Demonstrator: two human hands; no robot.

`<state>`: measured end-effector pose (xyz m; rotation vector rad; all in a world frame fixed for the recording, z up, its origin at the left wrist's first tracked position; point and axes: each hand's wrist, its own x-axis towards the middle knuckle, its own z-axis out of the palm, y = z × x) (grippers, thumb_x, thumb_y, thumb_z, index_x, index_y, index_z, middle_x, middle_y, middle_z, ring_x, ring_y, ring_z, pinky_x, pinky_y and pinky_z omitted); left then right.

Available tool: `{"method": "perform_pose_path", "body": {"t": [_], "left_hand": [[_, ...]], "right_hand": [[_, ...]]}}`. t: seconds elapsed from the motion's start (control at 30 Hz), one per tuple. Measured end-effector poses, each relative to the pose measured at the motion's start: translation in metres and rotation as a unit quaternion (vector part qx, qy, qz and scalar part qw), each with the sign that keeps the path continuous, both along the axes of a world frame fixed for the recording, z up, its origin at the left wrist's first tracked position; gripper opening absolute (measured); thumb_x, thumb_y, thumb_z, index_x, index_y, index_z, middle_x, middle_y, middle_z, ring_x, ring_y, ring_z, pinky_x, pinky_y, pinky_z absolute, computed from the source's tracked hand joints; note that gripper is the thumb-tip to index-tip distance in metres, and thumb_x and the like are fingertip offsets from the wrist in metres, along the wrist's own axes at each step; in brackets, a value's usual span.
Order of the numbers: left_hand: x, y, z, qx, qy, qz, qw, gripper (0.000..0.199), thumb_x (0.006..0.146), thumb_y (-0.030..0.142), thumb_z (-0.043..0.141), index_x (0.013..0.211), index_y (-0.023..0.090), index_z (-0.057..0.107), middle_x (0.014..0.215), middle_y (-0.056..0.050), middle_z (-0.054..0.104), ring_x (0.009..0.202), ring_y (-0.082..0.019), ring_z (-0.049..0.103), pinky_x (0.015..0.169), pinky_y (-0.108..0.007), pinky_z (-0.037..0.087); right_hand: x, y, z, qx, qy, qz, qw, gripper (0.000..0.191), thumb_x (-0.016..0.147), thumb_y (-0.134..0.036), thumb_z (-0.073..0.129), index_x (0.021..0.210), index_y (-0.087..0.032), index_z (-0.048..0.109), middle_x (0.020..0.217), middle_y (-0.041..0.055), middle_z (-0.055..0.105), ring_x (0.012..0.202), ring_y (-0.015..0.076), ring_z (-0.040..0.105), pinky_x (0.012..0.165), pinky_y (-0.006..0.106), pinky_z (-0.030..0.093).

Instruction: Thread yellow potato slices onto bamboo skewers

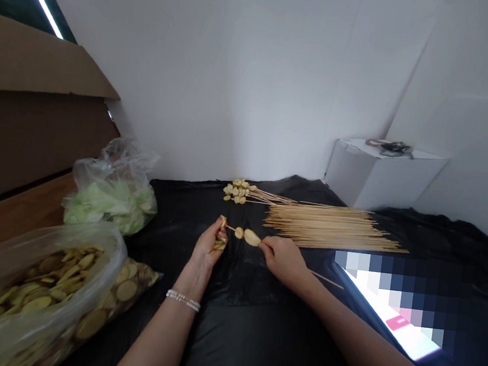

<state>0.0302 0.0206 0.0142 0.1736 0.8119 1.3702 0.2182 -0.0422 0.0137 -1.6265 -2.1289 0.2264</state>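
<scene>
My left hand (209, 241) is closed on pale yellow slices, one pinched at the fingertips against the tip of a thin wooden skewer (325, 279) and others held in the palm. Two slices (251, 238) are threaded on the skewer between my hands. My right hand (284, 261) grips the skewer just behind them, and its rear end sticks out past the wrist. Beyond my hands lies a group of skewers with slices (237, 191) at their left ends. To their right is a wide pile of bare skewers (327, 226).
An open plastic bag of slices (45, 284) stands at the lower left, with a bag of pale green pieces (112, 203) behind it. A cardboard box (34, 124) is at far left. A lit screen (417, 341) lies at right, and a white box (373, 171) stands behind.
</scene>
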Motion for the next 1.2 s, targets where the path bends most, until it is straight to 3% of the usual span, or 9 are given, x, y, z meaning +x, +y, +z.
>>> {"method": "perform_pose_path", "body": {"t": [0.43, 0.67, 0.9, 1.07, 1.2], "left_hand": [[0.0062, -0.0021, -0.0055, 0.041, 0.097, 0.037, 0.994, 0.007, 0.074, 0.007, 0.068, 0.072, 0.009, 0.061, 0.058, 0.000, 0.057, 0.040, -0.001, 0.049, 0.037, -0.007, 0.040], [0.0010, -0.0011, -0.0021, 0.045, 0.082, 0.066, 0.993, 0.008, 0.079, 0.012, 0.065, 0.072, 0.009, 0.060, 0.057, 0.000, 0.055, 0.039, 0.000, 0.046, 0.037, -0.007, 0.039], [0.0004, -0.0010, -0.0018, 0.059, 0.080, 0.067, 0.993, 0.010, 0.074, 0.011, 0.069, 0.070, 0.009, 0.060, 0.061, -0.001, 0.058, 0.042, -0.002, 0.050, 0.037, -0.008, 0.040], [0.0007, -0.0005, -0.0025, 0.054, 0.090, 0.067, 0.992, 0.011, 0.074, 0.010, 0.069, 0.068, 0.009, 0.060, 0.058, 0.000, 0.057, 0.041, -0.001, 0.049, 0.037, -0.008, 0.040], [0.0013, -0.0001, -0.0051, 0.054, 0.103, 0.063, 0.991, 0.011, 0.072, 0.010, 0.071, 0.068, 0.008, 0.061, 0.058, -0.001, 0.058, 0.040, -0.002, 0.049, 0.036, -0.008, 0.039]], "right_hand": [[-0.0050, 0.0007, -0.0081, -0.016, 0.013, -0.005, 1.000, 0.027, 0.092, -0.027, 0.041, 0.079, -0.019, 0.064, 0.084, 0.0057, 0.069, 0.080, 0.0159, 0.062, 0.072, 0.024, 0.038], [-0.0015, 0.0008, -0.0038, 0.013, 0.023, 0.023, 0.999, 0.015, 0.089, -0.025, 0.047, 0.089, -0.019, 0.061, 0.089, 0.0051, 0.066, 0.085, 0.0154, 0.060, 0.074, 0.023, 0.037], [-0.0027, -0.0045, -0.0021, 0.045, -0.071, 0.026, 0.996, 0.026, 0.094, -0.023, 0.034, 0.089, -0.018, 0.058, 0.087, 0.0062, 0.065, 0.080, 0.0164, 0.059, 0.067, 0.025, 0.035], [-0.0034, -0.0009, -0.0052, 0.002, -0.028, 0.046, 0.999, 0.024, 0.093, -0.023, 0.038, 0.083, -0.018, 0.058, 0.083, 0.0050, 0.066, 0.080, 0.0149, 0.060, 0.070, 0.023, 0.035], [-0.0013, 0.0009, -0.0059, 0.027, -0.025, 0.035, 0.999, 0.020, 0.091, -0.023, 0.041, 0.083, -0.018, 0.059, 0.084, 0.0051, 0.065, 0.082, 0.0151, 0.059, 0.070, 0.023, 0.035]]}}
